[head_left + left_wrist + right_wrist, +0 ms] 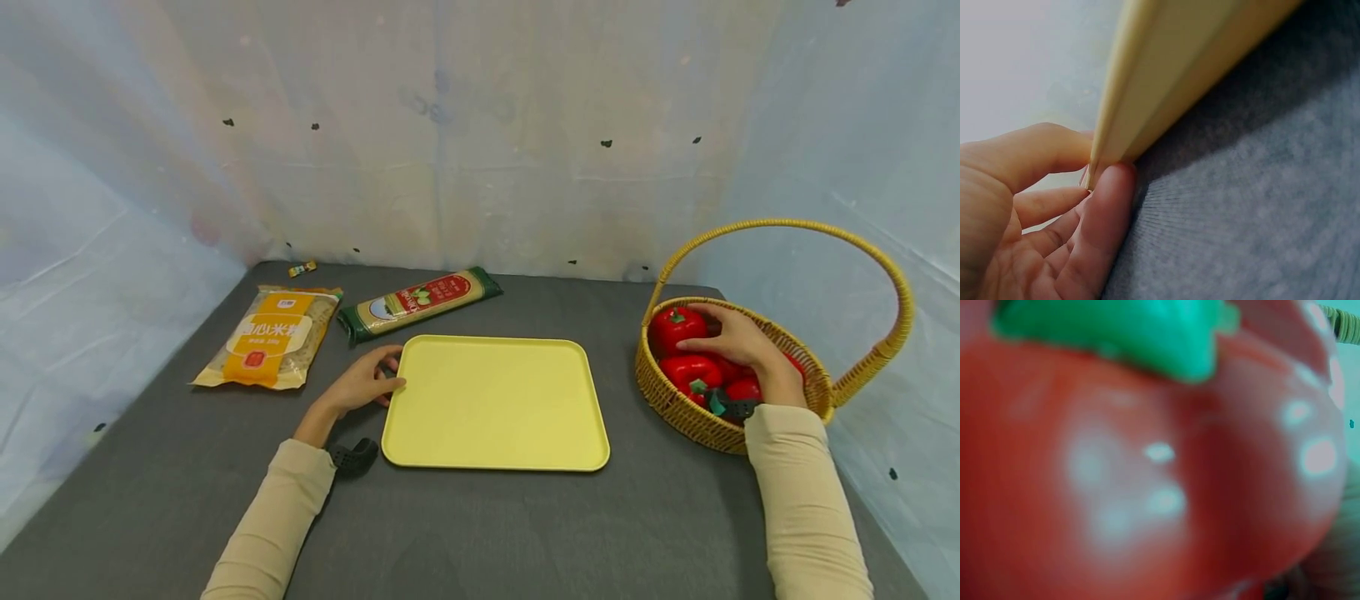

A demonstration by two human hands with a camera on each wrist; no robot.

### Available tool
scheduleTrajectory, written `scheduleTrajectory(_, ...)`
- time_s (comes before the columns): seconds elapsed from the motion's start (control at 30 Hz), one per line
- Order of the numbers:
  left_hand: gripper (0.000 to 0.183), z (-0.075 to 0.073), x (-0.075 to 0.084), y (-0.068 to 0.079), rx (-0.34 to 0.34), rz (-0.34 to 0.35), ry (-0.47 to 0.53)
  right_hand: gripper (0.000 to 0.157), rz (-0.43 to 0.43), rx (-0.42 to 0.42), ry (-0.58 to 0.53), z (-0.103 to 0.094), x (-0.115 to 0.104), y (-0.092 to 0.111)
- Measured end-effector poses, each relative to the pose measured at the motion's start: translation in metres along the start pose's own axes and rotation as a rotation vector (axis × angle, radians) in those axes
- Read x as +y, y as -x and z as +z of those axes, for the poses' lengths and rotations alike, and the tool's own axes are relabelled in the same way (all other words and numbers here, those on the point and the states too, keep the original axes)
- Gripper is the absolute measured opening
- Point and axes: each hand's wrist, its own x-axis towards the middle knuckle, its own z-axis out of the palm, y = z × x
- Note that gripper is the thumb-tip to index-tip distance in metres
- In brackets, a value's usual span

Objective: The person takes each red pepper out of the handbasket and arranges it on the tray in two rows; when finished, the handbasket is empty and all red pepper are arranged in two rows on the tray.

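My left hand (363, 383) holds the left rim of a yellow rectangular tray (495, 404), thumb on top and fingers curled below. In the left wrist view the fingers (1110, 206) close around the tray edge (1147, 81), low over the grey cloth. On the right, my right hand (737, 340) reaches into a wicker basket (690, 423) and grips a glossy red bell pepper (666, 333) between thumb and fingers. Several more red bell peppers lie under that hand, partly hidden by it. One bell pepper (1116, 469) with a green stem fills the right wrist view.
A bag of rice noodles (273, 337) lies at the left. Behind the tray is a long green-and-gold packet (420, 304). One small yellow wrapper (302, 268) sits at the far left edge. The basket's tall handle (795, 223) arches over the right side.
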Motion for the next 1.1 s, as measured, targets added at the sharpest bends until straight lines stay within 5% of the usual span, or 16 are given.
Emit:
scheduleTrajectory(0.2, 0.063, 0.001, 0.001, 0.000, -0.001, 0.001, -0.003, 0.080, -0.026, 0.030, 0.013, -0.001, -0.001, 0.002)
scheduleTrajectory(0.47, 0.063, 0.002, 0.016, 0.007, -0.014, 0.007, 0.015, 0.087, 0.062, 0.020, -0.047, -0.010, -0.010, 0.009)
scheduleTrajectory(0.6, 0.061, 0.002, 0.033, 0.014, -0.020, 0.004, 0.019, 0.083, 0.035, 0.067, -0.064, -0.015, -0.013, 0.012)
scheduleTrajectory(0.9, 0.061, 0.002, 0.031, 0.014, -0.024, 0.006, 0.030, 0.068, -0.040, 0.159, -0.147, -0.027, -0.022, 0.032)
scheduleTrajectory(1.1, 0.060, 0.001, 0.031, 0.014, -0.026, 0.011, 0.039, 0.062, -0.100, 0.148, -0.205, -0.035, -0.032, 0.052)
